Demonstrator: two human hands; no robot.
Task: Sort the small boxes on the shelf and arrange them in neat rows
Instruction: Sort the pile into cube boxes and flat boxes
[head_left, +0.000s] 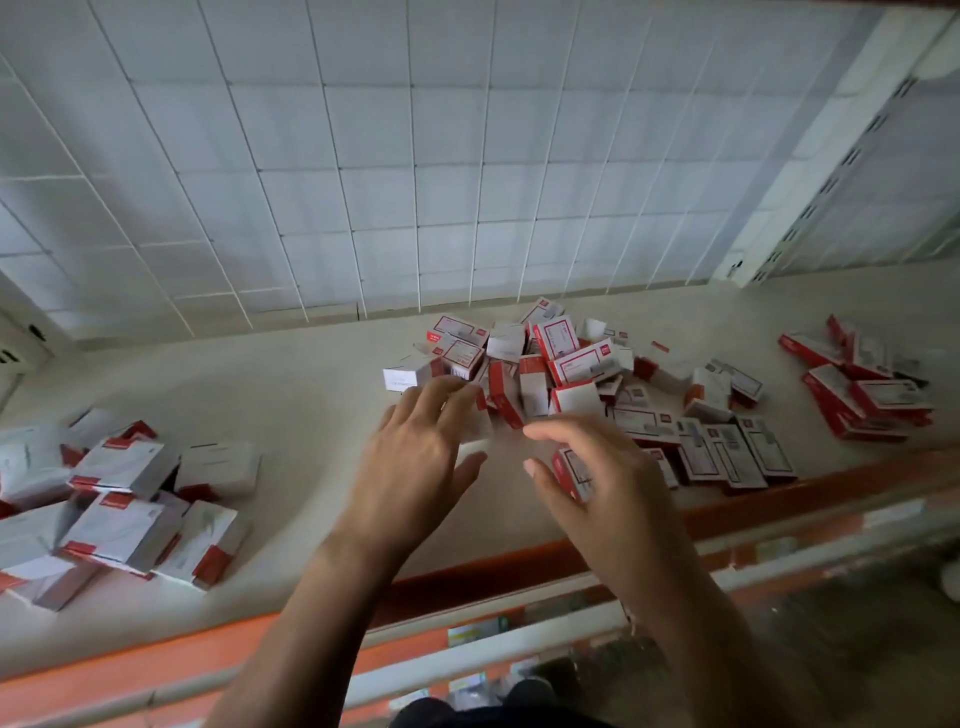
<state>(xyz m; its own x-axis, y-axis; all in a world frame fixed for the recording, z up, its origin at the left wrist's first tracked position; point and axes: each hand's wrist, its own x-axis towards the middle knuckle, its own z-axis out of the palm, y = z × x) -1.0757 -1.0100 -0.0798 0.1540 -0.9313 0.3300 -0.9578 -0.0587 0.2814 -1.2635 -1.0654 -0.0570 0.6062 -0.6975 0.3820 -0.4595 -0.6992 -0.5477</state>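
A: What's nearest?

B: The orange lip (519, 564) of the shelf (311, 415), running along its near edge. Both forearms cross over it.

A: And the hands?

B: The right hand (597, 467) is curled round one small red-and-white box (571, 470), thumb on its near side, fingers over the top. The left hand (415, 447) is spread flat and wide, palm down. Something pale and blurred sits by its fingertips; I cannot tell whether it grips anything.

A: Where are the boxes?

B: Just right of the right hand, a short row (727, 452) lies side by side, close to the lip. Beyond the hands, mid-shelf, is a loose pile (545, 364), tumbled at all angles; the left fingertips reach its near edge. At far right a smaller heap (867, 395) sits apart.

A: Anything on the left?

B: Bigger white packs (124, 499) with red bands, overlapping untidily, well apart from the pile.

A: And at the back?

B: A white wire grid (415, 156) stands behind the shelf, with a slotted upright (831, 171) on the right.
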